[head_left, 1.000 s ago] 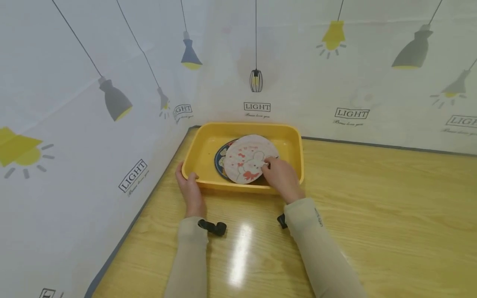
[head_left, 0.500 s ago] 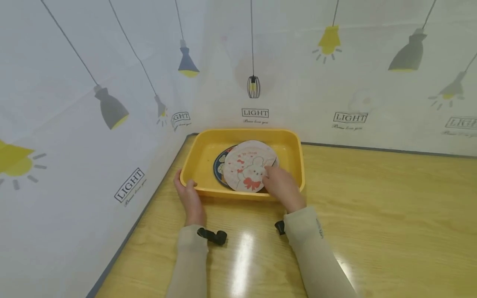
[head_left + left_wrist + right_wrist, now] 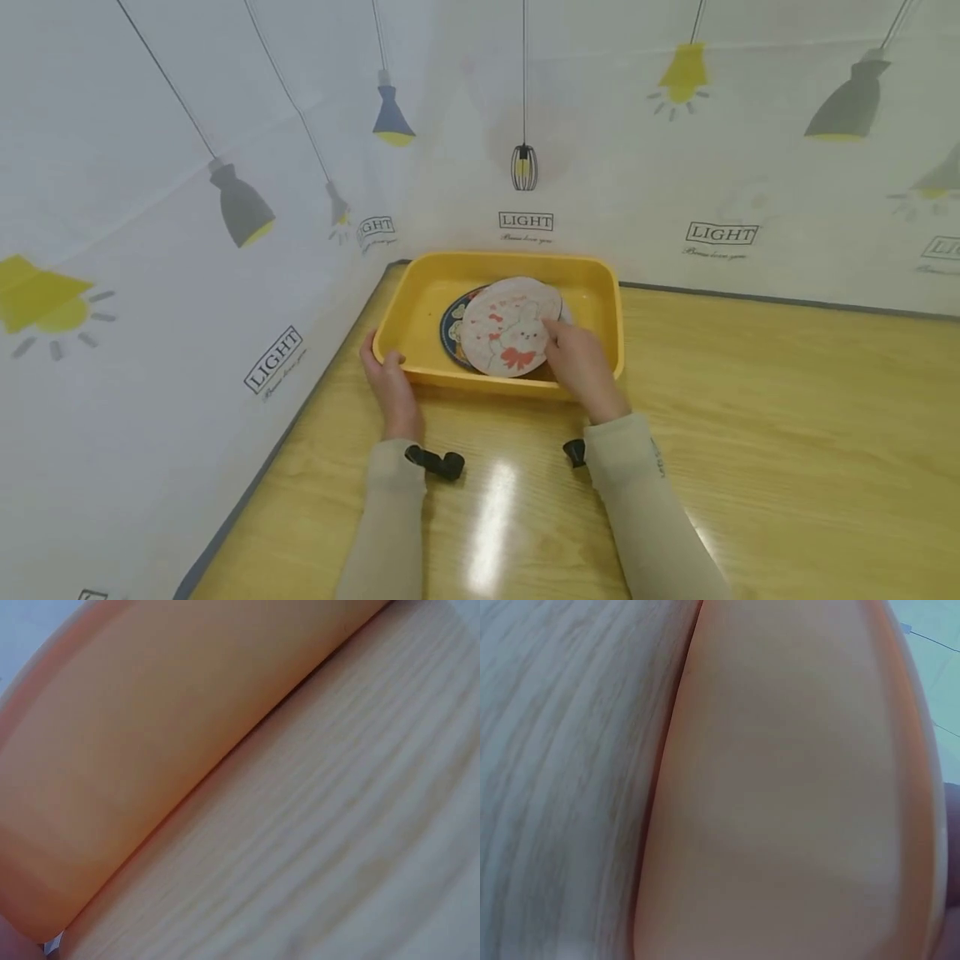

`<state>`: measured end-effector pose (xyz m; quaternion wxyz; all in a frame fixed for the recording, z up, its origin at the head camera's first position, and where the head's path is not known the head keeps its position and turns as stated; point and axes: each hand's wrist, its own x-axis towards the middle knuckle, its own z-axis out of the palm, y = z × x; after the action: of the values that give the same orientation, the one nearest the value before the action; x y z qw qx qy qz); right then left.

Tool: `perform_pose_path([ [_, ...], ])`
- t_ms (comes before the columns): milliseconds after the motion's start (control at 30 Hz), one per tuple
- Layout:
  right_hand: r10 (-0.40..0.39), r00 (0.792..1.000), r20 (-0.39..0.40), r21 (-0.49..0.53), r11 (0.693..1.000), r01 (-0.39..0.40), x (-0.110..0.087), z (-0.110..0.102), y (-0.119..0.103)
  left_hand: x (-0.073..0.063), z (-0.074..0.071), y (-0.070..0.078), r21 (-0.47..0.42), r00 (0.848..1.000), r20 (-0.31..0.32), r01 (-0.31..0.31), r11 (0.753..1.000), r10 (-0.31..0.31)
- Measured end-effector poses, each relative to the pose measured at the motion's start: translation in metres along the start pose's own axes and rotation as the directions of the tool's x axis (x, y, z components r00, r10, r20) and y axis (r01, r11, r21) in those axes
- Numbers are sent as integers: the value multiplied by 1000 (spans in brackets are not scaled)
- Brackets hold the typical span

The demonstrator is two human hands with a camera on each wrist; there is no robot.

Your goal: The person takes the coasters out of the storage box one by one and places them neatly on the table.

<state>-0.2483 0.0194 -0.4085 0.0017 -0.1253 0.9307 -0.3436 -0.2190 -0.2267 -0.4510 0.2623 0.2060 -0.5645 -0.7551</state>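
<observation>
In the head view, a pale pink round mat (image 3: 504,333) with a rabbit and red bow lies over a dark blue patterned round mat (image 3: 453,321), which shows only along its left side. Both are inside a yellow plastic tray (image 3: 416,333). My right hand (image 3: 581,367) reaches over the front rim and pinches the pink mat near its right edge; the fingertips are partly hidden. My left hand (image 3: 392,383) grips the tray's front left corner, thumb over the rim. Each wrist view is mostly filled by the tray's outer wall (image 3: 150,735).
The tray stands on a wood-grain table (image 3: 787,433), close to the back wall sheet (image 3: 600,192) printed with lamps. Another sheet (image 3: 150,292) runs along the left side. Black wrist straps (image 3: 435,462) sit on the sleeves.
The head view has shifted slightly. My right fingertips have slid a little towards the pink mat's right edge. The left hand keeps its grip on the tray corner.
</observation>
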Motion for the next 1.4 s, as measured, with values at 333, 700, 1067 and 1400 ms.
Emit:
perform_pose_path([
  [333,-24,1000,9,-6,1000,24,8,5,-12,9,-8,3,-26,999,-10,-42,999,42],
  [700,13,999,-44,43,999,-11,11,2,-15,12,-6,6,-35,999,-23,-50,998,49],
  [1067,28,999,-43,10,1000,-27,8,-1,-8,7,-4,1,-3,999,-25,-25,1000,25],
  [1400,88,996,-3,10,996,-88,3,-6,0,1,1,-7,31,999,-7,-38,999,38],
])
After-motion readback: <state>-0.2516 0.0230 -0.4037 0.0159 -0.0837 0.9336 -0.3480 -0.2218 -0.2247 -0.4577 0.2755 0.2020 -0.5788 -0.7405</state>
